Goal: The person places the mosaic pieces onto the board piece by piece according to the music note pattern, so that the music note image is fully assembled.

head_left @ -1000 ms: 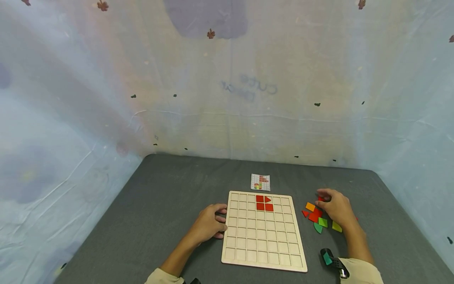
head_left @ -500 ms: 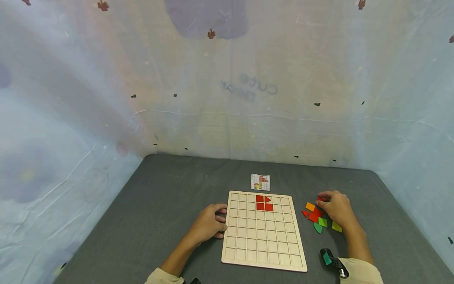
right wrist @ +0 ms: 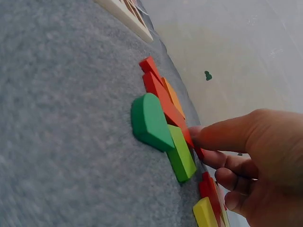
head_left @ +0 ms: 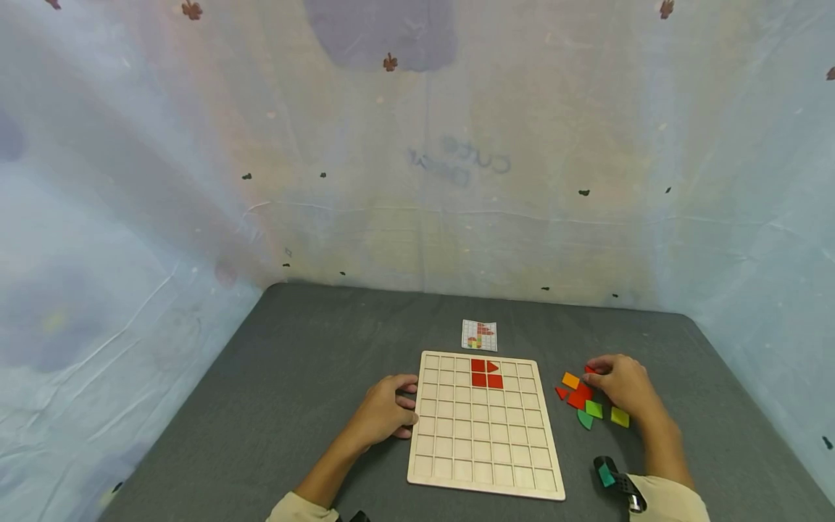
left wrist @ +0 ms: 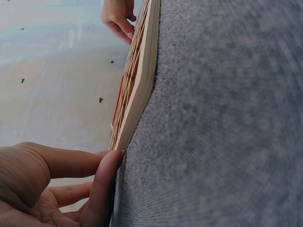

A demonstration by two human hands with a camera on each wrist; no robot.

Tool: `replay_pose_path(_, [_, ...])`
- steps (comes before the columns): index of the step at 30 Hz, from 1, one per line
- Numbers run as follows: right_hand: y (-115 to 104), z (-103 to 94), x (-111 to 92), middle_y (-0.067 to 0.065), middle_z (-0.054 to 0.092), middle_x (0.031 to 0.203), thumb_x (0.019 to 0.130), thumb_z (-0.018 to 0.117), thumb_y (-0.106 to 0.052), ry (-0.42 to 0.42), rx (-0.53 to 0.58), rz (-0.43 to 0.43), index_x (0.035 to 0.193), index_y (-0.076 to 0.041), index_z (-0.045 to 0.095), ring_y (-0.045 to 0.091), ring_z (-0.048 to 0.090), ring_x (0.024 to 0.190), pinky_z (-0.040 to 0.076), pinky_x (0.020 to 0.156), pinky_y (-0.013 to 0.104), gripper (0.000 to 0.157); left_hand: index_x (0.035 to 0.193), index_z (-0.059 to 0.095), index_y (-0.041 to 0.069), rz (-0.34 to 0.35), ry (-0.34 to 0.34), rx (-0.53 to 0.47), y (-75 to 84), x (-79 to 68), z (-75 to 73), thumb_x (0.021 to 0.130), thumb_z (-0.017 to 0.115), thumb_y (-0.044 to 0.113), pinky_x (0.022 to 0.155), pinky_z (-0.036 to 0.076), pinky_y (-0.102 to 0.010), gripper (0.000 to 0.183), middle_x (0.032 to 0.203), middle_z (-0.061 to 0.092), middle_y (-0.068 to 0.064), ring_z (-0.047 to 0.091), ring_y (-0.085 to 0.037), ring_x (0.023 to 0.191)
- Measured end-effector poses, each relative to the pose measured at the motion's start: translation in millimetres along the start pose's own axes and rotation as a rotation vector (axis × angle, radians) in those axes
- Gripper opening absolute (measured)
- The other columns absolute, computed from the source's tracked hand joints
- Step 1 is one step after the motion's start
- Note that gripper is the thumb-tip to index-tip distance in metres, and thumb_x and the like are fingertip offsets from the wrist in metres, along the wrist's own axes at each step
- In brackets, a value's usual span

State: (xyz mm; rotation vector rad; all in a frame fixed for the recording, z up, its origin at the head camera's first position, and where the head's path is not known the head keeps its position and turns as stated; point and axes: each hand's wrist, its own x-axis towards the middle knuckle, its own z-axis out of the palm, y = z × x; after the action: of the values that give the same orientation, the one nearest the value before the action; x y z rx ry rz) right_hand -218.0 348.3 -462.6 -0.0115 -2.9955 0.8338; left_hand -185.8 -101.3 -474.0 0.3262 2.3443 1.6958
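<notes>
In the head view my left hand lies along the left edge of a wooden grid board, thumb and fingers touching the rim. The left wrist view shows the thumb against the board's side. Red squares and a red triangle sit in the board's upper cells. Right of the board, my right hand pinches a small red block between thumb and fingertips; its full shape is hidden. Beside it lie an orange block, red blocks, a light green block and a green rounded block.
A small printed card with a coloured grid pattern lies behind the board. A yellow block rests near my right wrist, with more red blocks beside it in the right wrist view. The grey table ends at a hanging sheet.
My right hand has shifted slightly to the right and toward me, baring more of the yellow block. The left hand and the board stay where they were.
</notes>
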Motion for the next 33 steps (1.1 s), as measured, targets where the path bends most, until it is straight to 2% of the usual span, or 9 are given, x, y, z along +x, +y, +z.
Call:
replay_pose_path(4, [3, 1.5, 0, 0.016, 0.074, 0.096, 0.094, 0.077, -0.016, 0.009, -0.004, -0.003, 0.111, 0.007, 0.075, 0.031, 0.065, 0.089, 0.054, 0.077, 0.046, 0.028, 0.147, 0.055, -0.008, 0.0, 0.002, 0.001, 0.1, -0.3, 0.2, 0.081, 0.076, -0.01, 0.06, 0.065, -0.038, 0.069, 0.133, 0.06, -0.02, 0.066, -0.026, 0.102])
replay_pose_path(7, [3, 3.1, -1, 0.014, 0.074, 0.096, 0.095, 0.077, -0.017, 0.012, -0.001, 0.008, 0.112, 0.007, 0.075, 0.028, 0.063, 0.088, 0.052, 0.075, 0.04, 0.029, 0.147, 0.055, -0.008, 0.003, -0.001, 0.001, -0.2, -0.5, 0.2, 0.082, 0.077, -0.009, 0.06, 0.065, -0.038, 0.069, 0.133, 0.06, -0.02, 0.067, -0.027, 0.103])
replay_pose_path(14, [-5, 4.8, -3, 0.017, 0.074, 0.104, 0.097, 0.077, -0.026, 0.015, 0.02, 0.013, 0.115, 0.005, 0.075, 0.029, 0.066, 0.091, 0.055, 0.075, 0.042, 0.036, 0.148, 0.054, -0.009, 0.015, -0.011, -0.015, -2.2, 0.4, -0.7, 0.082, 0.076, -0.009, 0.059, 0.065, -0.039, 0.069, 0.133, 0.06, -0.021, 0.067, -0.026, 0.104])
replay_pose_path(18, [-16, 5.8, -3, 0.015, 0.076, 0.103, 0.097, 0.077, -0.027, -0.001, 0.053, -0.007, 0.117, 0.004, 0.075, 0.025, 0.067, 0.088, 0.056, 0.072, 0.038, 0.037, 0.148, 0.054, -0.008, 0.011, -0.011, -0.01, -2.1, -0.2, -0.6, 0.082, 0.076, -0.009, 0.06, 0.065, -0.038, 0.069, 0.133, 0.06, -0.021, 0.067, -0.027, 0.104])
replay_pose_path(24, [-34, 11.6, -2, 0.007, 0.074, 0.098, 0.098, 0.077, -0.025, -0.014, 0.091, -0.069, 0.115, 0.002, 0.076, 0.017, 0.062, 0.083, 0.053, 0.069, 0.032, 0.032, 0.147, 0.054, -0.008, 0.004, -0.009, -0.003, -1.7, -0.8, -0.5, 0.083, 0.076, -0.009, 0.06, 0.066, -0.038, 0.068, 0.133, 0.06, -0.021, 0.067, -0.027, 0.104])
replay_pose_path(33, [-57, 25.8, 1, 0.002, 0.071, 0.093, 0.097, 0.078, -0.025, -0.046, 0.134, -0.119, 0.112, -0.003, 0.077, 0.016, 0.059, 0.079, 0.051, 0.068, 0.031, 0.027, 0.147, 0.055, -0.008, 0.004, -0.004, 0.002, -1.6, -0.7, -0.4, 0.082, 0.076, -0.009, 0.06, 0.066, -0.038, 0.068, 0.132, 0.06, -0.021, 0.067, -0.026, 0.103])
